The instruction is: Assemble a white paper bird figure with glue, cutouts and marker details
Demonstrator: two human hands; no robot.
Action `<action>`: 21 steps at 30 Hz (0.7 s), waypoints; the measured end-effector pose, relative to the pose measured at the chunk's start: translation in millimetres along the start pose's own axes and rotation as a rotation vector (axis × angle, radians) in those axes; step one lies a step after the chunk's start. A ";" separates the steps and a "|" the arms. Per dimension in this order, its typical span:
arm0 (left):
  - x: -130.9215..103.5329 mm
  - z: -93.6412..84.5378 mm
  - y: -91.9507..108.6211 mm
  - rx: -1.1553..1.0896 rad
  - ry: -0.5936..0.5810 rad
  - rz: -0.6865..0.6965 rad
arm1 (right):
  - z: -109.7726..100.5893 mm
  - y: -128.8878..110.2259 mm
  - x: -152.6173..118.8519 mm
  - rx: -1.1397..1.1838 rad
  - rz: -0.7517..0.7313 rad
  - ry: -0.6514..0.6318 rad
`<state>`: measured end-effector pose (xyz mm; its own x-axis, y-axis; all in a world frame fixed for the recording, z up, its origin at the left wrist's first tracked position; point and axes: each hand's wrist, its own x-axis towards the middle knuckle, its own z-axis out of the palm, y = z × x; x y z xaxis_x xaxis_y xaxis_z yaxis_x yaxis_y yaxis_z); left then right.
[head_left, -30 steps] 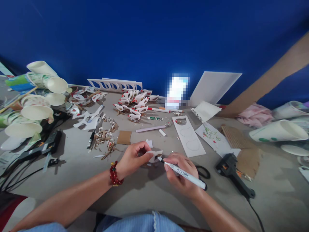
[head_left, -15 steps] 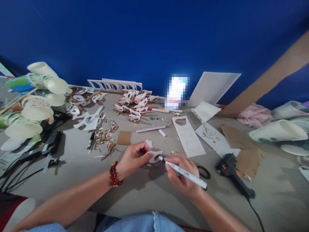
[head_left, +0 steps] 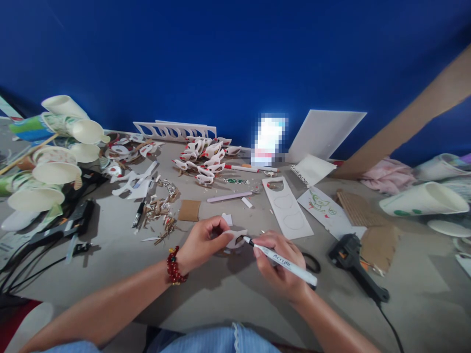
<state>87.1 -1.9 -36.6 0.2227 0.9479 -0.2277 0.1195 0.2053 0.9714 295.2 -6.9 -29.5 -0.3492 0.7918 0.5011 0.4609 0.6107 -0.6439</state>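
Between thumb and fingers, my left hand (head_left: 206, 240) pinches a small white bird-shaped cutout (head_left: 233, 239) with a dark patch on its right side. My right hand (head_left: 281, 264) grips a white acrylic marker (head_left: 289, 265) like a pen, its tip at that dark patch; whether the tip touches cannot be told. A dark ring-shaped handle (head_left: 312, 263) shows partly behind my right hand. Just beyond my hands lie a brown cardboard square (head_left: 189, 210) and a lilac pen-like tool (head_left: 229, 196). Further back sits a heap of similar white birds with red tips (head_left: 206, 154).
A black glue gun (head_left: 355, 267) with its cable lies to the right, near cardboard pieces (head_left: 380, 247). A white card with outlines (head_left: 289, 208) is beyond my right hand. Paper scraps (head_left: 160, 211) and several paper cups (head_left: 57, 171) are on the left. A blue wall (head_left: 206, 59) stands behind.
My right hand and the marker have shifted very slightly right. My left hand and the bird cutout stay almost in place.
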 end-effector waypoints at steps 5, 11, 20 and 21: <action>0.9 -0.3 -0.1 0.004 -0.003 0.000 | -0.4 -0.2 0.7 -0.004 0.012 0.022; 1.5 -0.3 -2.1 -0.009 -0.005 0.003 | -2.7 -1.7 0.4 -0.013 0.026 0.034; 0.3 -0.1 -0.5 0.001 -0.002 -0.007 | -1.8 -1.3 0.1 -0.015 0.017 0.031; 0.1 0.0 -0.4 -0.001 -0.004 -0.011 | -2.1 -1.6 0.2 -0.020 0.022 0.038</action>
<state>87.1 -1.8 -37.1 0.2251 0.9447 -0.2384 0.1211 0.2157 0.9689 296.1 -7.7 -27.1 -0.3081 0.8040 0.5086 0.4848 0.5927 -0.6432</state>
